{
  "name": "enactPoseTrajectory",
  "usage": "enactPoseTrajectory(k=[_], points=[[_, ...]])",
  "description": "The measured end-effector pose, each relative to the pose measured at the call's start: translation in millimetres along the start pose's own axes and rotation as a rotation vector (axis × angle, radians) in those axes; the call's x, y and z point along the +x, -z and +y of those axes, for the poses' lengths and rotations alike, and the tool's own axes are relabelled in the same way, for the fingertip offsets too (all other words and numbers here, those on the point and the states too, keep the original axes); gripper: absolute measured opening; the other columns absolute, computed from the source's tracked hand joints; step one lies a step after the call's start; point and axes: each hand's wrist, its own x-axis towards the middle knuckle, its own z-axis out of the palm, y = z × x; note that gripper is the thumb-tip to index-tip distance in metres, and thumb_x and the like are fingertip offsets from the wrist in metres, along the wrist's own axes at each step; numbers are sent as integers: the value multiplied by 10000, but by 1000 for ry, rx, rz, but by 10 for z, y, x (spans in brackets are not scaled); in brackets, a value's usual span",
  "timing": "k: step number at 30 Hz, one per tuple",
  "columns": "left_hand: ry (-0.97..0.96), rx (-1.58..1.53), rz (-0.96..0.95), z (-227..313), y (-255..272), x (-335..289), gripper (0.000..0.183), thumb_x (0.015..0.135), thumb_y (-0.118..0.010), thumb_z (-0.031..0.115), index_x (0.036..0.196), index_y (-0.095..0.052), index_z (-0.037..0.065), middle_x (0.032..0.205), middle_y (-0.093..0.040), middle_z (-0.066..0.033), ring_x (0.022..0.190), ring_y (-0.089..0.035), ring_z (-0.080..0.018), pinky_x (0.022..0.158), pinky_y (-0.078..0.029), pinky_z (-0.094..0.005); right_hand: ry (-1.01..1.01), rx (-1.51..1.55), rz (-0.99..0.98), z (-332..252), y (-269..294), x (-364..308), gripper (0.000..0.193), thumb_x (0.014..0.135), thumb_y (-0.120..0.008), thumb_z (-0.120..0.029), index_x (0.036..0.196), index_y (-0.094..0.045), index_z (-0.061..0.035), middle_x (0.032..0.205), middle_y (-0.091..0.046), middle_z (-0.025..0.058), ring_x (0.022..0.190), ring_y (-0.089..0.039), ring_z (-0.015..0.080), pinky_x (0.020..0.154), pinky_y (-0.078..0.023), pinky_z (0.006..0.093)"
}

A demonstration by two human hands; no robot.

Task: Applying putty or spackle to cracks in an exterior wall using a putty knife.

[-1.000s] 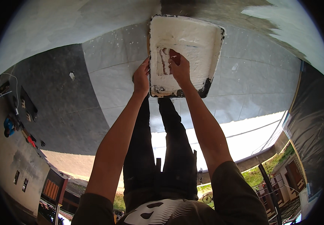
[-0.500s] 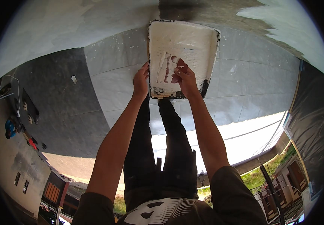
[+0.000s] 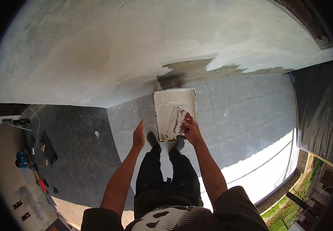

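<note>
My right hand (image 3: 193, 133) grips a reddish-brown putty spreader (image 3: 178, 125), its blade smeared with white paste. The spreader is over the lower part of a rectangular tray (image 3: 195, 101); whether it touches the contents is hard to tell. White paste (image 3: 166, 101) coats the inside of the tray, and dark stains mark its rim. To the left of the tray, apart from it, my left hand (image 3: 139, 135) is open with straight fingers held close together and nothing in it.
A partly whitened wall (image 3: 97, 57) rises ahead, with a bare grey-brown patch (image 3: 197, 71) low down. Grey sheeting (image 3: 247, 107) covers the floor around my feet. Dark plastic (image 3: 316, 111) hangs at the right. Sandals (image 3: 45, 159) and a person (image 3: 21, 159) are at far left.
My left hand has come off the tray's left edge and moved away from it. The view has tilted up, showing more wall. My right hand still holds the spreader over the tray.
</note>
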Motion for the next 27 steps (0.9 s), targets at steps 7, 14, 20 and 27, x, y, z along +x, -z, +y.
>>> enactPoseTrajectory(k=[7,14,20,27], points=[[-265,245,0,228,179,-174,531,1049,-322,280,1485,-402,-11,1519,-453,-143,1414,-408,-237,1163,-275,-353,120,-36,28,-178,-333,-296,444,914,-601,7,1350,-531,-32,1214,-642,75,1075,-651,199,905,-556,378],[-375,343,-28,229,132,-159,364,1014,-391,97,1319,-536,-41,1370,-562,-224,1292,-530,-349,1120,-393,-394,339,-490,311,-142,-171,-40,255,865,-703,-74,1108,-663,-4,871,-682,29,693,-632,123,619,-534,282],[-119,583,-129,-502,357,-553,409,1032,-354,133,1367,-508,-45,1389,-560,-205,1310,-526,-316,1141,-358,-377,234,-650,409,598,95,260,263,839,-708,-60,1094,-671,-5,824,-686,52,672,-643,129,592,-531,295],[62,519,-183,-845,183,-691,419,1037,-346,150,1376,-503,-41,1430,-528,-200,1361,-476,-284,1143,-355,-356,225,-969,541,1284,695,734,306,803,-713,-138,1077,-689,-3,957,-713,220,913,-692,380,811,-539,450]])
